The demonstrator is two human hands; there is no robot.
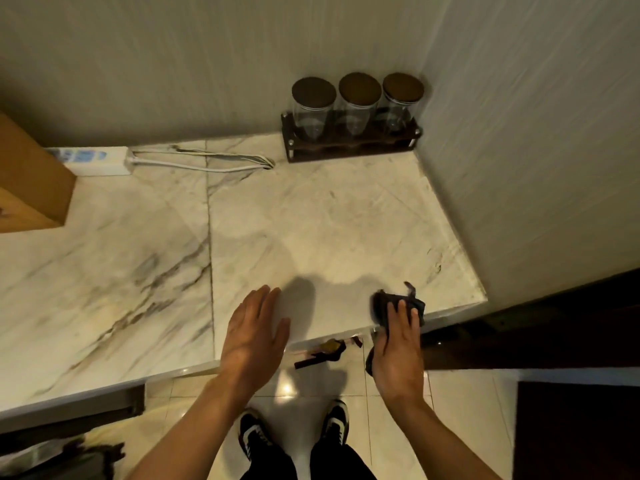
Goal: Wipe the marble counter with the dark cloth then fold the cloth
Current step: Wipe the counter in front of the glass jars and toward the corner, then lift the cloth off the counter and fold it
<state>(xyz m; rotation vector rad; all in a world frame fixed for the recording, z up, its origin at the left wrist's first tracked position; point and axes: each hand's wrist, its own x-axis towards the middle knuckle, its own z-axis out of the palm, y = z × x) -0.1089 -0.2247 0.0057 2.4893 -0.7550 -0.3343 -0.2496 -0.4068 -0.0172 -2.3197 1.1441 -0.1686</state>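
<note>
The dark cloth [382, 304] lies bunched at the front edge of the white marble counter [311, 220], near its right corner. My right hand [398, 348] presses on the cloth with the fingers laid over it, and part of the cloth hangs below the palm past the counter edge. My left hand [252, 332] hovers flat and open over the front edge, to the left of the cloth, holding nothing.
A dark rack with three lidded glass jars [353, 112] stands in the back right corner. A white power strip [100, 161] with cables lies at the back left beside a cardboard box [27, 188]. Walls close off the back and right. Dark scraps [325, 351] lie on the tiled floor.
</note>
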